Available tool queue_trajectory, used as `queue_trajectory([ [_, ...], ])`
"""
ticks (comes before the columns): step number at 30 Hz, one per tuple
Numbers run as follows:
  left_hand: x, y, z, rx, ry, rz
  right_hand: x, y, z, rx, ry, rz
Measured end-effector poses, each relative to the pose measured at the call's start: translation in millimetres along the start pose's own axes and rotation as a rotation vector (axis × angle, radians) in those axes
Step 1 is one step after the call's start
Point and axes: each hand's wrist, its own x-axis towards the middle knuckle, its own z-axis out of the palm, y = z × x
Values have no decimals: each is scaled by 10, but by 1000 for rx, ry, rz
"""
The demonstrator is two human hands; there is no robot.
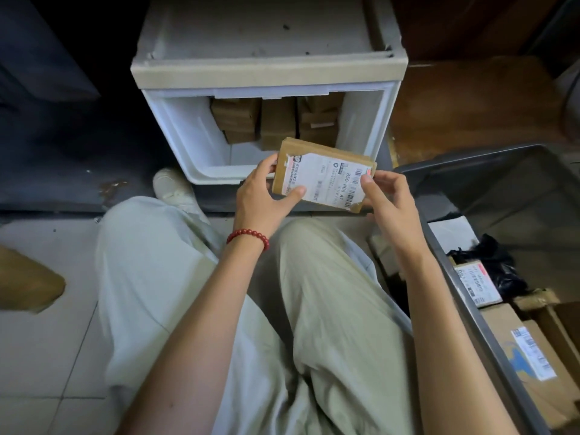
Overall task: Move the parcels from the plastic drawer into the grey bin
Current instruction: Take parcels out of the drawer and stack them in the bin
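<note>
step: carry | left grip (263,189) and right grip (387,196) both pinch labelled cardboard parcel (326,174), held just before plastic drawer (188,142) | advice: swing right, lower it flat into grey bin (502,183)

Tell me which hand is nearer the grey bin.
Right. The right hand grips the parcel at its right end, close beside the bin; the left hand grips the parcel's left end, farther from the bin.
</note>
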Motion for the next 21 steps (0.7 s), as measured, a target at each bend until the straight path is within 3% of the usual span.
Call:
queue_trajectory([
  [14,-79,9,-20,-12,-51,-4,-65,-17,-14,-26,-29,-9],
  [21,-90,10,7,-70,-52,-1,-54,-9,-4,1,38,27],
])
